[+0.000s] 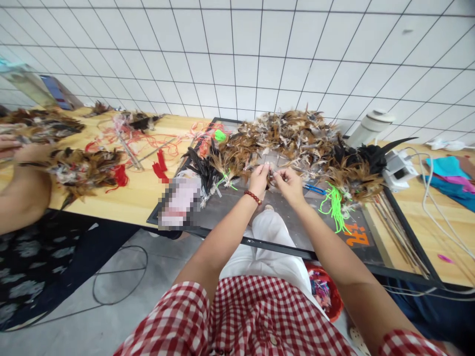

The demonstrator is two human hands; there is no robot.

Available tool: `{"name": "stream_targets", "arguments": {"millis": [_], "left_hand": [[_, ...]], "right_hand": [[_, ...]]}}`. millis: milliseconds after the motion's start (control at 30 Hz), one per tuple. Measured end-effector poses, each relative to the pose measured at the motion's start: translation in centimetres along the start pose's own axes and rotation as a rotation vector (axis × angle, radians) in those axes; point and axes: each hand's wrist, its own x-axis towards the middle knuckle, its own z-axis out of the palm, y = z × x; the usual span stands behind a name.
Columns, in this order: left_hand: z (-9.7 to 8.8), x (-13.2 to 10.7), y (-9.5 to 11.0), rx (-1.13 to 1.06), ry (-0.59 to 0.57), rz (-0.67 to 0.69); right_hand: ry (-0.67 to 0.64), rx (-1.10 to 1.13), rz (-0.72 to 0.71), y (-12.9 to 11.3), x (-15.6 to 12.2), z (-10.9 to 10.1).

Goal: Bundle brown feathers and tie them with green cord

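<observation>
White tiles (252,54) back the counter (144,202). I see, rightward, red threads (159,168), then my left grip (260,180) and right grip (290,184), pinched narrow, contents unclear, before heaped feathers (293,133). Seemingly fine fingertip work, calling for steady pinching. Green cords (336,205) follow.

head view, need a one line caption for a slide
Both bare hands close together before a heap of brown feathers, bright green strands lying to their right.
</observation>
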Motion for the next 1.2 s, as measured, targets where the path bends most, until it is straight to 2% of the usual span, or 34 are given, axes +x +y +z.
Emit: {"name": "stream_targets", "arguments": {"millis": [200,267,400,500,600,800,900,1000,1100,1200], "left_hand": [[0.3,0.0,-0.6,-0.060,-0.077,-0.065],[0.3,0.0,0.1,-0.089,-0.041,-0.068],[0.0,0.2,1.8,-0.133,0.032,-0.085],[-0.1,0.3,2.4,-0.115,0.035,-0.098],[0.0,0.2,2.3,-0.076,0.037,-0.113],[0.0,0.2,1.8,-0.039,0.034,-0.115],[0.0,0.2,1.6,-0.021,0.031,-0.118],[0.1,0.1,1.3,0.006,0.018,-0.107],[0.2,-0.2,1.1,0.032,-0.003,-0.096],[0.4,-0.4,0.9,0.031,-0.016,-0.101]], "right_hand": [[-0.065,-0.011,0.032,0.1,0.2,0.2],[-0.070,-0.086,-0.015,0.4,0.6,-0.5],[0.027,-0.340,-0.129,1.3,1.7,-3.0],[-0.106,-0.536,-0.142,1.8,1.9,-4.1],[-0.280,-0.716,-0.131,1.6,1.6,-4.1],[-0.370,-0.852,-0.072,1.0,0.8,-2.3],[-0.259,-0.774,-0.064,1.3,0.9,-1.7],[-0.094,-0.462,-0.027,1.5,1.1,-1.4],[-0.060,-0.124,0.000,1.6,1.0,-1.0],[-0.050,0.012,0.000,1.4,0.8,-0.7]]}}
